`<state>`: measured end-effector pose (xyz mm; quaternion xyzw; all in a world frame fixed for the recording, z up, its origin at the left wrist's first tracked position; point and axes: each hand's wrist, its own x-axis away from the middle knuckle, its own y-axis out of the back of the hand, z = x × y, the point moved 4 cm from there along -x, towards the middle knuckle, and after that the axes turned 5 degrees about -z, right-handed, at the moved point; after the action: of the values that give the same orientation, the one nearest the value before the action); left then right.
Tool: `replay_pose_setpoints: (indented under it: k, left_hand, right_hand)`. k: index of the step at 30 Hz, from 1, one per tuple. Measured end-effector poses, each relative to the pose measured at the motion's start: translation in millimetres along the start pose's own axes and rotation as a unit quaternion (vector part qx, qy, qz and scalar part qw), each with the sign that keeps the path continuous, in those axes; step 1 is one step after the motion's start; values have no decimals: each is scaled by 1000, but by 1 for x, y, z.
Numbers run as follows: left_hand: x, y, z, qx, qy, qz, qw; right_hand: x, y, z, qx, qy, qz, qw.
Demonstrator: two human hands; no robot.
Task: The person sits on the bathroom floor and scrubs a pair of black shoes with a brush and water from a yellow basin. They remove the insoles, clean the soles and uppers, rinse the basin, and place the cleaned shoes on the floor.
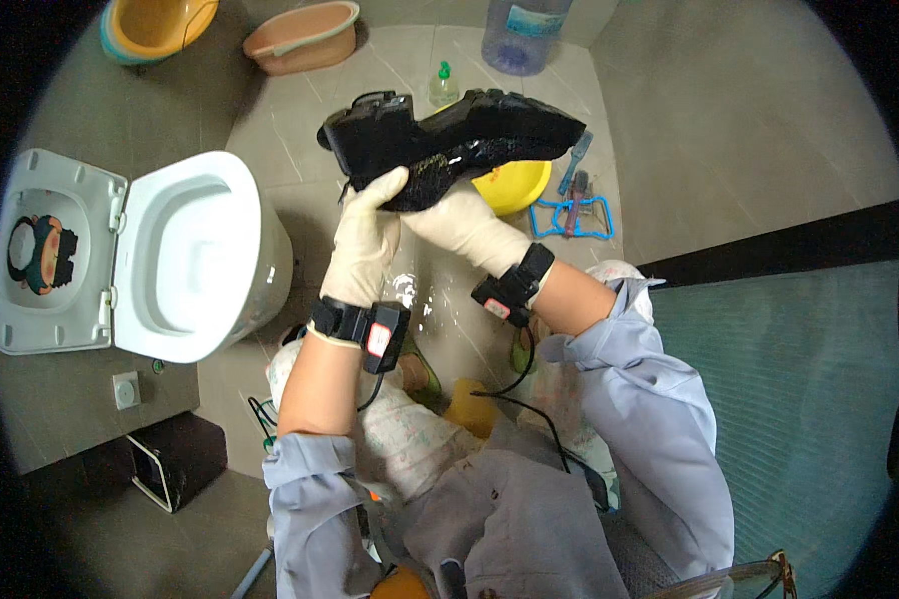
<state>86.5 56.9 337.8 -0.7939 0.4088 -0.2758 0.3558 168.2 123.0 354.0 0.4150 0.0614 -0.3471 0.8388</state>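
Observation:
A wet black heeled shoe [449, 142] is held up on its side in front of me, its sole turned away from me and its toe to the right. My left hand [367, 232], in a cream rubber glove, grips it below the heel, thumb on the upper. My right hand [468, 224], gloved alike, holds its underside near the middle; those fingers are partly hidden. Behind the shoe, a yellow basin [517, 187] is partly covered. Right of the basin lie a blue-handled brush [575, 161], a second brush [575, 202] and a blue wire rack [603, 224].
An open white toilet [202, 254] stands at left. A soap pump bottle [443, 88], a large plastic water bottle [523, 37] and a pink basin [303, 41] are at the back. Water wets the floor tiles [449, 322]. A black bin [187, 457] is lower left; a ribbed glass panel [779, 389] is at right.

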Motion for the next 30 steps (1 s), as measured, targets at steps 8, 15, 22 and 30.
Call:
replay_pose_setpoints:
  k: [8, 15, 22, 30]
  left_hand:
    - [4, -6, 0, -5, -19, 7, 1000]
    - [14, -8, -2, -54, -14, 10, 998]
    - [18, -6, -3, -32, 3, 61, 998]
    - [14, 1, -1, -63, -20, 53, 996]
  right_hand:
    - [0, 13, 1, -20, 37, -51, 998]
    - [0, 15, -2, -21, 54, -11, 998]
    - [3, 17, 0, 27, 48, -23, 998]
    - [1, 15, -4, -39, -22, 83, 996]
